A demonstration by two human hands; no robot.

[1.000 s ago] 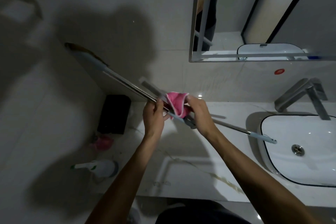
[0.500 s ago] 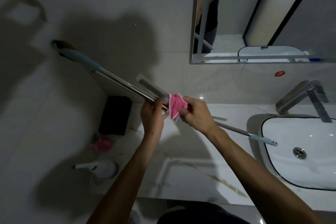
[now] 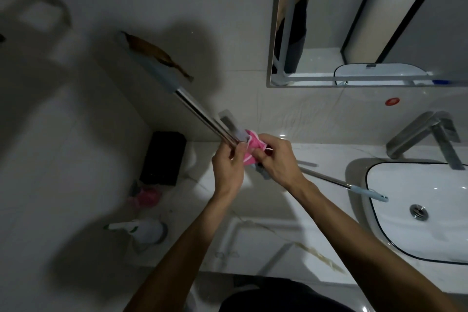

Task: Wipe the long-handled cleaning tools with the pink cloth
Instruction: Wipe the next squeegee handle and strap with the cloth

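Both hands [image 3: 229, 167] grip pink cloth [image 3: 254, 147] around pole [image 3: 202, 114].

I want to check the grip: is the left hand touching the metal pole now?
Touching. In the head view the left hand has its fingers curled round the metal pole, just beside the pink cloth.

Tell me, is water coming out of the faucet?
No, the metal faucet has no stream under its spout, and the white sink below it looks dry around the drain.
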